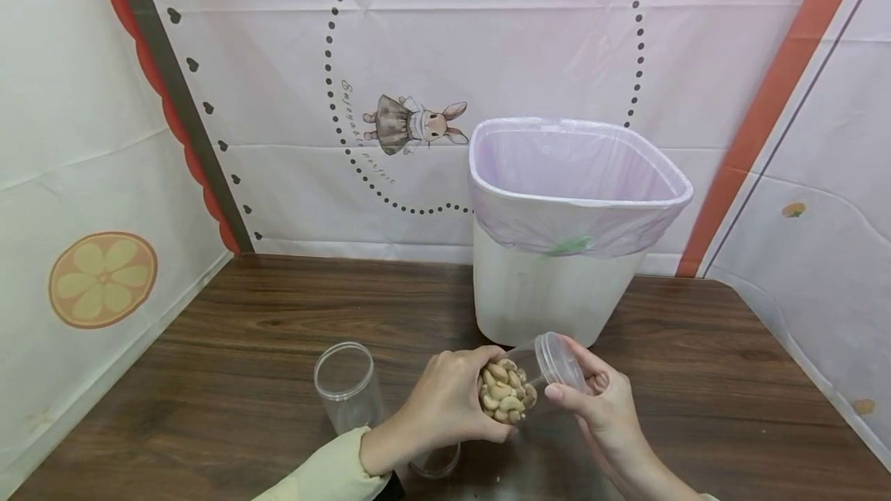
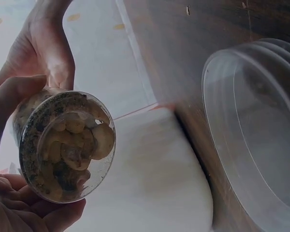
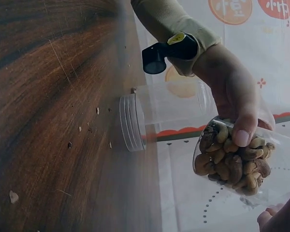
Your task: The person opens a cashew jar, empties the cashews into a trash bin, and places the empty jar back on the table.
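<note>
My left hand grips a clear plastic jar of cashews around its lower end, thumb and fingers on opposite sides. The jar leans well over, its lidded end towards my right hand. That hand holds the clear screw lid at the jar's mouth, thumb in front and fingers behind. Seen from the base in the left wrist view, the cashews press against the bottom with dark specks among them. In the right wrist view, the cashews fill the lower end and the left thumb overlaps them.
A white bin with a purple liner stands behind the hands. A tall clear jar stands left of my left hand. Another clear container sits partly hidden below my left wrist. Small crumbs dot the brown table.
</note>
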Demonstrator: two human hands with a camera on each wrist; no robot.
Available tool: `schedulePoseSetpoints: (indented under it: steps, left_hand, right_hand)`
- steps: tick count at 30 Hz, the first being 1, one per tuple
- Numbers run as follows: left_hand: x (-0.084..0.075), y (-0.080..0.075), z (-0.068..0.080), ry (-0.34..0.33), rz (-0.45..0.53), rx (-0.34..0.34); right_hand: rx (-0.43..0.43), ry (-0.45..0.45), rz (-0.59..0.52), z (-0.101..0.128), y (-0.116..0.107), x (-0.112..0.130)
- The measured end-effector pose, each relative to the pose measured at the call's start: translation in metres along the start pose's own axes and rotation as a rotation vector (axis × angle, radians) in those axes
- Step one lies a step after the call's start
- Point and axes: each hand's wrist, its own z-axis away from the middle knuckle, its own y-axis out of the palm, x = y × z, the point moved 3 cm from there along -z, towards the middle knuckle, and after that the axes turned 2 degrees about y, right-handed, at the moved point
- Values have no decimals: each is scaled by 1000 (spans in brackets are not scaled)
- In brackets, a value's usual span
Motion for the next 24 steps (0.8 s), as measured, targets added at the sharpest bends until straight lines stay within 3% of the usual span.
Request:
schedulePoseSetpoints:
  steps: [9,11,16,19,24]
  left_hand:
    - [1,2,-2,-29,53,28]
    - [1,4,-1,-47,138,73]
    - [-4,3,3,-92,293,180]
    - [-6,-2,3,-94,284,189]
    - [-7,-3,3,-93,275,199]
  right_hand:
    - [70,-46,-61,-3,-5,-4]
    - [168,-92,-77,-2,-3,-1]
    - [514,-295,-78,-2,7,15]
    - [585,-363,-49,-4,10,21]
    - [616,-323,-32,-2,8,20]
